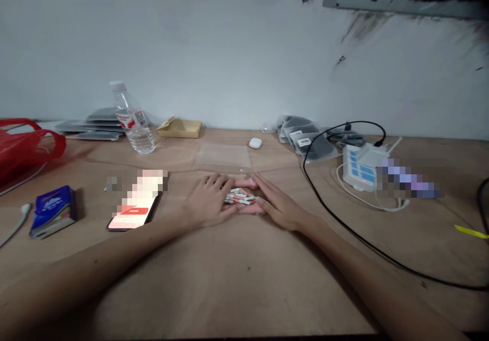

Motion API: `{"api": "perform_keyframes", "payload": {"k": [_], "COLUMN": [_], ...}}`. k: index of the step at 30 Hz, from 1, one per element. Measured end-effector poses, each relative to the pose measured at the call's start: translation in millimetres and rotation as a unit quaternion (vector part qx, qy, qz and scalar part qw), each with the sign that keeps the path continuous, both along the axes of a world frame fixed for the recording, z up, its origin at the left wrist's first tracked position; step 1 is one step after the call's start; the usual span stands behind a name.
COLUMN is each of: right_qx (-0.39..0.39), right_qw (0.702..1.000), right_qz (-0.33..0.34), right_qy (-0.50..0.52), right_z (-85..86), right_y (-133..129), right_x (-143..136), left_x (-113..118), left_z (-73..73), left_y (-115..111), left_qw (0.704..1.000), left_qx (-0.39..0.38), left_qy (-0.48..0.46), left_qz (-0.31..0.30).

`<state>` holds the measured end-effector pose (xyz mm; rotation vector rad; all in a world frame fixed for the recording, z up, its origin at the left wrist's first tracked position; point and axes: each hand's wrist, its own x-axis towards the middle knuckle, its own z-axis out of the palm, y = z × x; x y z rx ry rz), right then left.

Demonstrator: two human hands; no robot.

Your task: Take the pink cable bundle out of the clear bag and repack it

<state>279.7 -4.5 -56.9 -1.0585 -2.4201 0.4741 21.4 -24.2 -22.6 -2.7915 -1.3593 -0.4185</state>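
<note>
On the wooden table in front of me lies a pink object (249, 208), a pouch or shallow holder; its exact kind cannot be made out. Several small white and orange sticks (240, 196) are heaped in its middle. My left hand (210, 198) grips its left side, fingers bent over it and thumb along the near edge. From the right, my right hand (278, 203) holds the other side, fingers stretched toward the far edge and thumb by the sticks. Both hands partly hide the pink object.
Behind my hands lies a clear plastic sheet (223, 156) near a white earbud case (255, 143). A phone (132, 211), a blue tissue pack (53, 211) and a water bottle (135, 124) are left. A black cable (344, 226) curves past a power strip (358, 170) at right.
</note>
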Motion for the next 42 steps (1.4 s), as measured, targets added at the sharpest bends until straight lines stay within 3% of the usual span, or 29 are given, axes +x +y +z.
{"api": "perform_keyframes", "payload": {"k": [3, 11, 18, 24, 29, 35, 38, 42], "right_qx": [-0.003, 0.001, 0.004, 0.021, 0.031, 0.093, 0.103, 0.104], "right_qw": [1.0, 0.998, 0.999, 0.998, 0.998, 0.994, 0.992, 0.991], "right_qz": [-0.011, 0.049, 0.043, 0.051, 0.034, 0.04, 0.056, 0.058], "right_qy": [0.013, -0.031, -0.032, -0.03, -0.046, -0.036, -0.051, -0.058], "right_z": [2.8, 9.7, 10.6, 10.8, 9.7, 21.2, 21.9, 25.6], "right_y": [0.9, 1.6, 2.7, 1.8, 1.8, -9.9, -12.9, -10.8], "right_x": [-0.9, 8.1, 7.9, 7.1, 6.3, -15.2, -22.7, -20.1], "left_x": [1.9, 1.7, -2.6, 0.9, 5.5, 11.3, 10.5, 2.7], "left_z": [-0.2, 0.2, 2.0, -9.8, -18.6, -24.9, -21.1, -8.9], "left_y": [2.1, 4.9, 7.1, -4.7, -4.2, -2.0, -2.5, 6.2], "left_qw": [1.0, 1.0, 0.997, 0.992, 0.996, 0.995, 0.993, 0.996], "left_qx": [0.007, -0.007, -0.008, 0.014, 0.013, -0.011, -0.035, -0.005], "left_qy": [0.003, -0.008, -0.06, -0.048, -0.059, -0.089, -0.101, -0.082], "left_qz": [-0.003, -0.02, -0.047, 0.116, 0.07, 0.049, 0.043, 0.047]}}
